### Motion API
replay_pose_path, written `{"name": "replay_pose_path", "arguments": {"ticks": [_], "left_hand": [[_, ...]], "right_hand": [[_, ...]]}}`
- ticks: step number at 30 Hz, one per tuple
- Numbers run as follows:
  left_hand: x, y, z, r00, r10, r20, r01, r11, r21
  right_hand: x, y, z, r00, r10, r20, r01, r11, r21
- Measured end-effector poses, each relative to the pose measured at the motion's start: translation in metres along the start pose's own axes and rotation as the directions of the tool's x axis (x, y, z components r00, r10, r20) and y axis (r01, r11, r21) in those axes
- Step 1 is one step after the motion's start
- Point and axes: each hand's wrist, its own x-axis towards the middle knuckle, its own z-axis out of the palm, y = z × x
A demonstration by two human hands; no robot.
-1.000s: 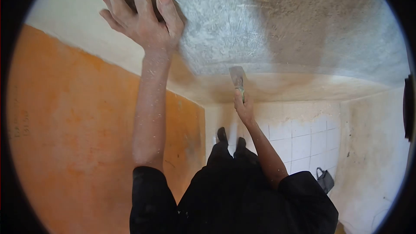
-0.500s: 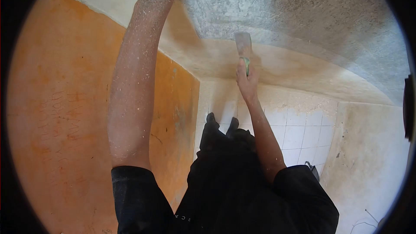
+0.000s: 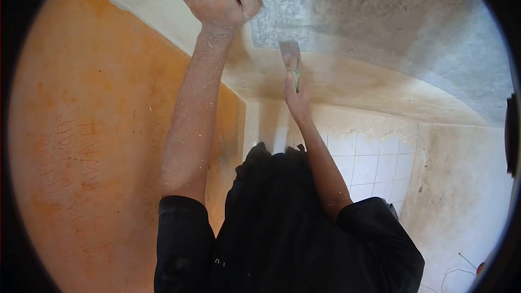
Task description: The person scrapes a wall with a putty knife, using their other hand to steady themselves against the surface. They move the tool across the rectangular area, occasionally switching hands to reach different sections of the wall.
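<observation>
A scraper (image 3: 290, 53) with a wide flat blade and a green handle is in my right hand (image 3: 297, 97), fingers wrapped round the handle. The blade lies at the lower edge of a rough grey patch (image 3: 336, 5), where it meets the cream wall (image 3: 353, 73). At the top of the view my left hand (image 3: 220, 1) rests against the wall beside the grey patch, its fingers bent and spread. The fingertips run out of the frame. Pale flakes cling to my left forearm.
An orange wall (image 3: 81, 103) with scratched writing rises on the left. Below are white floor tiles (image 3: 366, 168) strewn with flakes near the wall. A stained pale wall (image 3: 461, 168) stands on the right, with a thin wire (image 3: 458, 271) low down.
My left hand has come down into view, and its forearm has shifted right. My right hand and the scraper have moved slightly left along the patch's edge.
</observation>
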Motion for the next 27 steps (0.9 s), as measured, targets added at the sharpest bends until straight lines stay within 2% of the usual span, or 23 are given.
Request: {"name": "replay_pose_path", "arguments": {"ticks": [1,4,7,10,13,16,17,19,23,27], "left_hand": [[0.0,-0.001,0.002,1.0,0.008,-0.019,-0.008,1.0,-0.016],[0.0,-0.002,0.004,1.0,0.001,-0.031,-0.001,1.0,-0.025],[0.0,0.0,0.0,0.999,-0.036,-0.009,0.035,0.999,-0.026],[-0.001,-0.001,0.001,0.999,-0.034,-0.005,0.034,0.999,-0.042],[-0.001,0.0,-0.002,0.998,-0.063,0.028,0.065,0.995,-0.069],[-0.003,-0.001,-0.003,0.996,-0.076,0.051,0.079,0.995,-0.067],[-0.004,0.0,-0.002,0.997,-0.07,0.043,0.073,0.994,-0.076],[-0.004,-0.002,0.0,0.998,-0.061,0.035,0.063,0.995,-0.079],[-0.006,-0.005,0.002,0.998,-0.062,0.026,0.064,0.994,-0.084],[-0.003,-0.004,0.001,0.999,-0.044,0.032,0.046,0.994,-0.095]], "right_hand": [[0.002,0.0,0.001,0.999,0.043,0.014,-0.043,0.999,0.009],[-0.002,-0.02,0.01,0.998,0.026,0.053,-0.031,0.996,0.09],[-0.005,-0.034,0.018,0.997,0.072,0.041,-0.077,0.989,0.13],[-0.01,-0.017,0.022,0.994,0.105,0.012,-0.105,0.991,0.081],[-0.006,-0.038,0.031,1.0,0.015,0.022,-0.016,1.0,0.025],[0.008,-0.038,0.029,0.997,0.005,0.071,-0.013,0.993,0.118],[0.004,-0.033,0.028,0.997,-0.003,0.072,-0.006,0.993,0.115],[-0.004,-0.025,0.033,0.995,0.092,0.023,-0.093,0.995,0.027],[0.0,-0.034,0.036,0.995,0.073,0.074,-0.08,0.992,0.094],[-0.002,-0.032,0.037,0.999,0.025,0.042,-0.03,0.993,0.112]]}}
